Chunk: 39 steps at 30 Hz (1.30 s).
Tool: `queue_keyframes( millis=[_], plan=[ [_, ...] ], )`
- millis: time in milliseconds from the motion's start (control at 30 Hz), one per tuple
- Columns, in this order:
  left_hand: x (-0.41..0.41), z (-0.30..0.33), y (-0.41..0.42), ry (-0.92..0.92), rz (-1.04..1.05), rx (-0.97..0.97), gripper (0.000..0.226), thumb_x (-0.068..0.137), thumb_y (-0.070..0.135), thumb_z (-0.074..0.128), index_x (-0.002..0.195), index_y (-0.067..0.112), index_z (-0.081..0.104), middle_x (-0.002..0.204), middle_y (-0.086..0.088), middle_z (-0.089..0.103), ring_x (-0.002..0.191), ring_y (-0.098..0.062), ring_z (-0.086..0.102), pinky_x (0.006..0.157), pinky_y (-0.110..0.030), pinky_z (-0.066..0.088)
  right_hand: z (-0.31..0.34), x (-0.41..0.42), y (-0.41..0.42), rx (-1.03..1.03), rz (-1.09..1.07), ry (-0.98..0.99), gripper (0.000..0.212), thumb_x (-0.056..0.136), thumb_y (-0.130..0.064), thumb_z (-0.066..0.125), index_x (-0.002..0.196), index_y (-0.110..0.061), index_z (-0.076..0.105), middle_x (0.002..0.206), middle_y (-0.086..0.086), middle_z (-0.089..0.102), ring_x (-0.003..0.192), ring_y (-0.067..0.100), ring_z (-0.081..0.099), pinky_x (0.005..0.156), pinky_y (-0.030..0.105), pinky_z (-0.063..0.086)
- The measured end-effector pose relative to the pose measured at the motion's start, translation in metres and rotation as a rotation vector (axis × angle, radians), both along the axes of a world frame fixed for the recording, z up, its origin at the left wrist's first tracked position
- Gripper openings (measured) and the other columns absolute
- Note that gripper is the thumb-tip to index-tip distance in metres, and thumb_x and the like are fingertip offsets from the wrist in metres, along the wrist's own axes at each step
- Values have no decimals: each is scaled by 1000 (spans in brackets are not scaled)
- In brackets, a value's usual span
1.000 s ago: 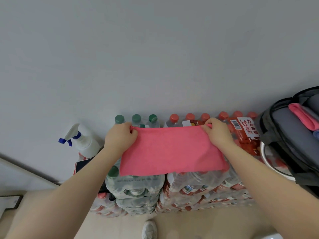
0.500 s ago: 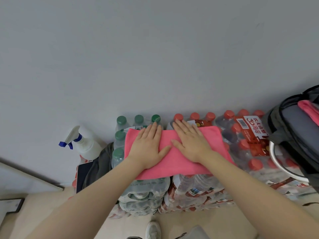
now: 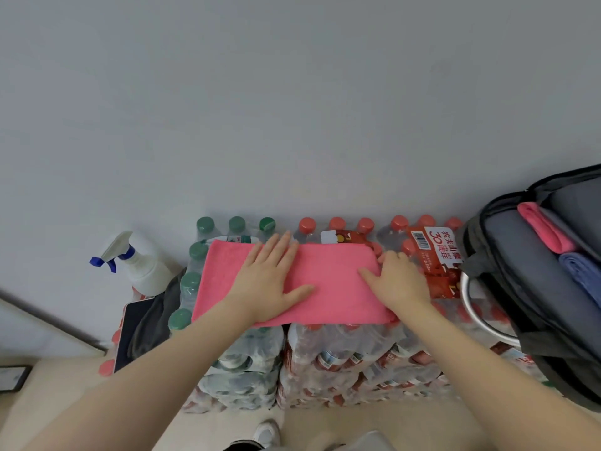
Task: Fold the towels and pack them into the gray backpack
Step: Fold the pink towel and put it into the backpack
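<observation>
Against a plain gray wall, stacked shrink-wrapped bottle packs serving as the folding surface.

Spread flat on the bottle caps, a pink towel, probably for a firm base to crease it. Left hand released, fingers straight, pressing the cloth's middle to pin it. Right hand at the right edge, fingers curled over the hem, apparently grasping it for the next fold. Close at right, open gray backpack, with a rolled pink towel and a blue one already inside. Spray bottle at left.

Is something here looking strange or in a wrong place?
Nothing is damaged or spilled. Only the surface is unusual: the pink towel lies on stacked packs of water bottles, not a table.
</observation>
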<state>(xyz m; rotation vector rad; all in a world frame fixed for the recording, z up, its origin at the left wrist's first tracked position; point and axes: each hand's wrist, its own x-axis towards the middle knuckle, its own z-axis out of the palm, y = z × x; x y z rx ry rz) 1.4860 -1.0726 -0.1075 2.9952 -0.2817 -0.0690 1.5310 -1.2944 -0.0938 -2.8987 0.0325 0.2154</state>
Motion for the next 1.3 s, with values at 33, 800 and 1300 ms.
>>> queue_keyframes(
  millis=[33,800,1300],
  plan=[
    [-2,1,-10,3,-42,-8,110,58,81,-15,148,19,-1,157,-1,-8,144,-16,-8,111,-30,-12,1,-1,-1,25,-26,28,61,87,-51,51,130,-9,43,127,13,50,120,31,46,98,44,41],
    [26,-5,-145,147,-42,67,83,82,72,23,147,30,-6,156,-10,-11,144,-27,-10,116,-42,-7,40,23,-73,714,-10,-83,43,85,-3,57,125,-11,46,125,6,57,112,21,54,93,33,43],
    [15,5,-30,169,308,-334,54,98,23,32,145,2,16,154,-19,14,143,-30,11,116,-39,12,26,-22,25,202,270,56,47,89,-10,42,136,-8,37,144,7,38,129,27,41,98,34,38]
  ],
)
